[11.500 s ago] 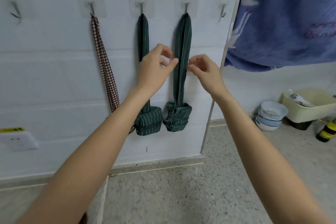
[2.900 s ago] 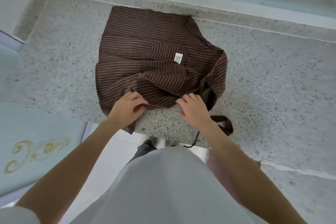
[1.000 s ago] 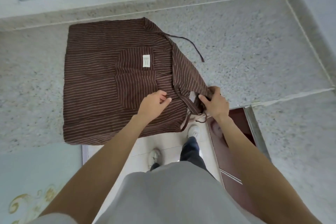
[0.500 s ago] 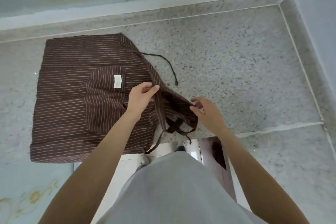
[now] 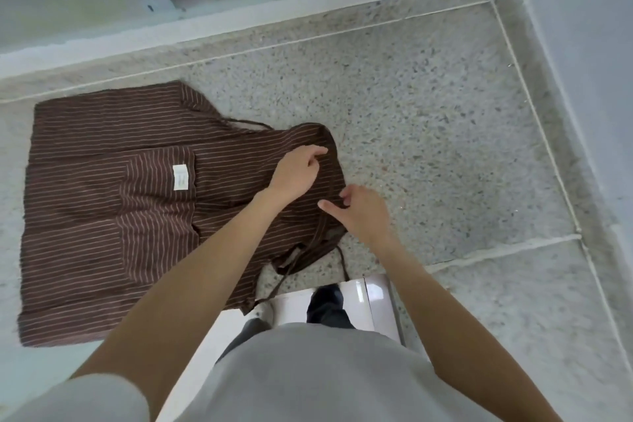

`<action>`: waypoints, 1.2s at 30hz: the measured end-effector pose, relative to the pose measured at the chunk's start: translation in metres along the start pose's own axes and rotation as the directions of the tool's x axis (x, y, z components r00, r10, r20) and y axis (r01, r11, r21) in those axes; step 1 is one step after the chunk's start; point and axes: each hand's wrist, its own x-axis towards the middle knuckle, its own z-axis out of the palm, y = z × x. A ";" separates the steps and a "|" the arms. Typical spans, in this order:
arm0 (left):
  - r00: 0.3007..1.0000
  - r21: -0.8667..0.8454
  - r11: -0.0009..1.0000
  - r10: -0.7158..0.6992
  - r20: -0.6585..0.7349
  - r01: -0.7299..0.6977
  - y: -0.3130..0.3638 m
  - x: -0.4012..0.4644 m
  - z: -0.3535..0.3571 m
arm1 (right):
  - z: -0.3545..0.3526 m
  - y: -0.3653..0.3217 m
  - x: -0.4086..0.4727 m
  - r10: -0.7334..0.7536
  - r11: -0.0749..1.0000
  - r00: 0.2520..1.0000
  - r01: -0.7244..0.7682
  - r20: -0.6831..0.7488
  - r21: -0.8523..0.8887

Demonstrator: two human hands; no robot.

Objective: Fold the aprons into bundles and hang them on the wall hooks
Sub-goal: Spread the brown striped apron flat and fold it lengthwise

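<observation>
Brown striped apron (image 5: 113,216) is lying spread on the speckled stone floor (image 5: 428,147), skirt to the left and bib end to the right, with its white label (image 5: 180,176) on the pocket facing up. Left hand (image 5: 296,169) is pinching the bib's far edge with curled fingers, and right hand (image 5: 359,211) is pinching the near corner of that same edge between thumb and forefinger. One thin tie (image 5: 246,122) is trailing along the far side and another (image 5: 342,260) is looping toward the person's feet.

Smoothing the bib flat seems to be the step in hand. Doing it well would mean pulling both corners taut and level, tucking the loose ties inward, and keeping edges square so the later bundle is rolling up tight.

Compared with half a second ago, the bib is lying flatter and more opened out: then it was bunched and lifted between the hands, and the far tie was curling out farther across the floor.
</observation>
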 end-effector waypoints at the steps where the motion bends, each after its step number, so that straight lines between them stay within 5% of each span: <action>1: 0.999 0.045 0.999 0.011 -0.043 -0.009 -0.013 -0.005 0.000 | 0.008 -0.002 0.003 -0.012 0.997 1.000 0.013 0.021 -0.074; 4: 0.999 0.178 0.983 0.039 -0.020 -0.035 -0.042 -0.018 0.000 | 0.013 -0.006 0.006 -0.077 0.997 0.995 0.077 -0.058 -0.011; 9: 0.982 0.228 0.974 -0.030 0.185 -0.013 -0.056 -0.029 0.008 | -0.014 -0.003 0.017 0.087 0.809 0.996 -0.077 0.011 0.583; 15: 0.975 0.329 0.942 -0.017 0.223 -0.058 -0.061 -0.031 0.022 | -0.001 -0.003 0.006 -0.090 0.970 0.968 0.032 0.236 0.242; 20: 0.964 0.435 0.887 0.037 0.263 -0.153 -0.068 -0.037 0.026 | 0.015 -0.001 -0.003 -0.231 0.890 0.970 0.241 -0.074 0.388; 22: 0.965 0.451 0.877 0.047 0.258 -0.164 -0.069 -0.039 0.026 | 0.010 0.007 -0.006 -0.409 0.899 0.912 0.407 -0.024 0.158; 24: 0.966 0.462 0.870 0.060 0.251 -0.174 -0.071 -0.040 0.026 | 0.012 0.011 -0.015 -0.460 0.874 0.872 0.478 0.169 -0.088; 27: 0.971 0.440 0.880 0.089 0.221 -0.181 -0.077 -0.040 0.026 | 0.021 0.010 -0.025 -0.370 0.871 0.896 0.426 0.245 -0.243; 36: 0.970 0.248 0.953 0.125 0.210 -0.176 -0.088 -0.039 0.017 | -0.069 0.057 0.024 -0.300 0.791 0.951 0.204 -0.075 -0.577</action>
